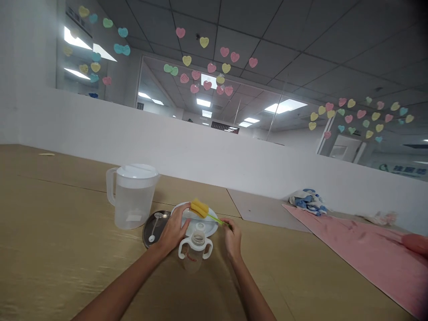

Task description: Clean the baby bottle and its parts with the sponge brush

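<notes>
My forearms point(123, 283) enter lowest and flank the bottle point(194, 258), which stands upright on the tan table point(83, 263): clear body, paired white loop handles, round uncapped mouth. My right hand point(233, 238) is closed in a grip on the thin green handle of the sponge brush point(202, 209). My left hand point(172, 229) is unclenched, thumb spread; its fingertips meet the sponge end, pressure not determinable. Brush axis: slanted, head left and higher, handle right, crosswise to the bottle's vertical axis. The soft yellow head lies beyond the mouth, nearer my left hand. Behind the bottle: a smooth white plate point(212, 228); to its left, a round dark metal dish point(146, 232) bearing a straw point(154, 226), and a translucent lidded jug point(133, 200).
</notes>
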Motion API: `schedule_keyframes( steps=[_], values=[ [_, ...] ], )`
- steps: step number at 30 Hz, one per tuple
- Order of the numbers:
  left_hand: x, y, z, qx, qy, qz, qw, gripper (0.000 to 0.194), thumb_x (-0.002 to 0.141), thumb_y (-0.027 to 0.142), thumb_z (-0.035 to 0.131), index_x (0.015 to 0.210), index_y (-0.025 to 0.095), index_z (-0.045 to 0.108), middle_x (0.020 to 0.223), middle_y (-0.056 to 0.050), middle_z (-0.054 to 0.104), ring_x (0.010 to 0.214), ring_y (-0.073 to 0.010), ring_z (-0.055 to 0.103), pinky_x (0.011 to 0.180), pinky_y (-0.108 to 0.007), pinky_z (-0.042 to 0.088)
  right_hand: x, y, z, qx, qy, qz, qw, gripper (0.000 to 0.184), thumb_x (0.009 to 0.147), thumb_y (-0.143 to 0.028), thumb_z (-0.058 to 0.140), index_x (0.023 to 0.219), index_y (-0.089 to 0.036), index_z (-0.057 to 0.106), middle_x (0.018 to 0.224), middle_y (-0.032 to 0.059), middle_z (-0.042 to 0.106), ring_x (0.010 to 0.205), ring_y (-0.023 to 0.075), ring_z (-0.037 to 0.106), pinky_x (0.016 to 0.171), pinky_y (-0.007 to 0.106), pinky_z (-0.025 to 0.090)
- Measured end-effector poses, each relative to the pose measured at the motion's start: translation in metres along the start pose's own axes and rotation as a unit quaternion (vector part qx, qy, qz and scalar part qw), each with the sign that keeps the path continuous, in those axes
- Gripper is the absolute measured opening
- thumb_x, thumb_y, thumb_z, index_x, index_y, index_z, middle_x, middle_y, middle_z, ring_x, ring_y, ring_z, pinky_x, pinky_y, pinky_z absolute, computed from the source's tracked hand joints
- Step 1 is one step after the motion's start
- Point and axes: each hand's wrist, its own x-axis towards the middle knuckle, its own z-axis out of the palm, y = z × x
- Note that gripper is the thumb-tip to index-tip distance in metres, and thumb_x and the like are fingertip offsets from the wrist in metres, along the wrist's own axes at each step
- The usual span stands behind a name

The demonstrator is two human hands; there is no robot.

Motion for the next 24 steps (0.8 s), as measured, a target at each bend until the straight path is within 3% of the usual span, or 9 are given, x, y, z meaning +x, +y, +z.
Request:
schedule_keyframes(
  steps=[4,13,24],
  values=[
    [-0.001,0.001,-0.001,0.004,0.049,-0.015,0.999,0.036,0.088,0.026,0.042,0.123,0.02,0.038,0.12,-0.009,0.055,0.111,-0.019,0.053,0.093,-0.036,0.045,-0.001,-0.002,0.001,0.023,0.005,0.009,1.0,0.025,0.062,-0.024,0.048,0.073,-0.017,0.07,0.083,0.0054,0.068,0.085,0.0219,0.058,0.079,0.03,0.042],
    [0.001,0.01,-0.012,0.047,0.105,0.101,0.988,0.027,0.09,0.018,0.037,0.117,0.02,0.043,0.117,-0.008,0.057,0.114,-0.0178,0.051,0.096,-0.037,0.043,0.0,-0.002,0.0,0.033,-0.002,-0.001,0.999,0.024,0.062,-0.024,0.049,0.07,-0.017,0.07,0.08,0.0053,0.067,0.082,0.0213,0.058,0.077,0.03,0.042],
    [-0.003,0.006,-0.01,0.035,0.11,0.032,0.993,0.026,0.092,0.024,0.03,0.114,0.019,0.044,0.126,-0.011,0.051,0.119,-0.0194,0.047,0.1,-0.041,0.04,-0.002,-0.007,-0.002,-0.002,-0.054,-0.075,0.996,0.022,0.069,-0.024,0.05,0.076,-0.018,0.07,0.079,0.0045,0.064,0.076,0.0189,0.055,0.071,0.029,0.042]
  ],
)
